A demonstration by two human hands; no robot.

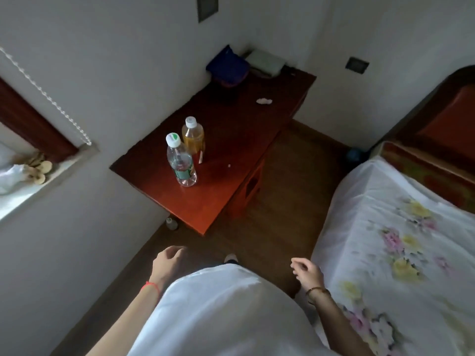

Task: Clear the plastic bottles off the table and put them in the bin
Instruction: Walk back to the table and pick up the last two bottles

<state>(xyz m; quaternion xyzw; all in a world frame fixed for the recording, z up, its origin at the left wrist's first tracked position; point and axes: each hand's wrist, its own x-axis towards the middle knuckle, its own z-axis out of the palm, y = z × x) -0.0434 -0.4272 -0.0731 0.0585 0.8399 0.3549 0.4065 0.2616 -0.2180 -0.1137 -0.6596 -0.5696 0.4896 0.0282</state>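
Two plastic bottles stand upright near the front left of a reddish wooden table [231, 140]. The clear water bottle [181, 161] has a white cap and a green label. Just behind it stands the orange drink bottle [193, 136], also white-capped. My left hand [168, 262] hangs low in front of the table's near corner, fingers loosely curled, holding nothing. My right hand [307, 272] is beside the bed, fingers apart and empty. Both hands are well short of the bottles. No bin is clearly identifiable.
A blue bag [227, 65] and a pale box [266, 62] sit at the table's far end, with a crumpled tissue [264, 100] nearby. A bed with a floral sheet [401, 242] fills the right side. A windowsill [33, 176] lies left. A small object [171, 223] sits on the floor.
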